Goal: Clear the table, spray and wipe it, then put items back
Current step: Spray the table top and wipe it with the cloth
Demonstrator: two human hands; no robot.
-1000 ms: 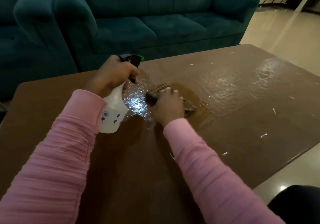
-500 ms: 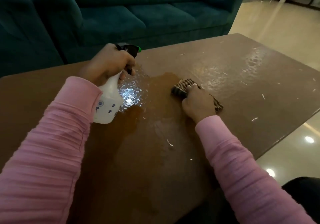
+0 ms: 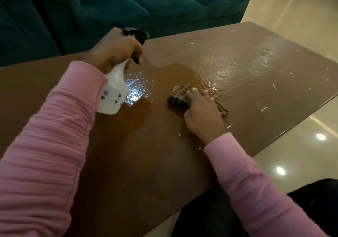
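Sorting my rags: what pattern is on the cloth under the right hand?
The cloth is checked, dark and pale stripes; head view.

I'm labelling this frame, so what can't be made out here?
Head view:
- Spray bottle neck hidden by the left hand.
- Cloth middle covered by the right hand.
- Table near-left part hidden by the left sleeve.
- White flecks too small to identify.
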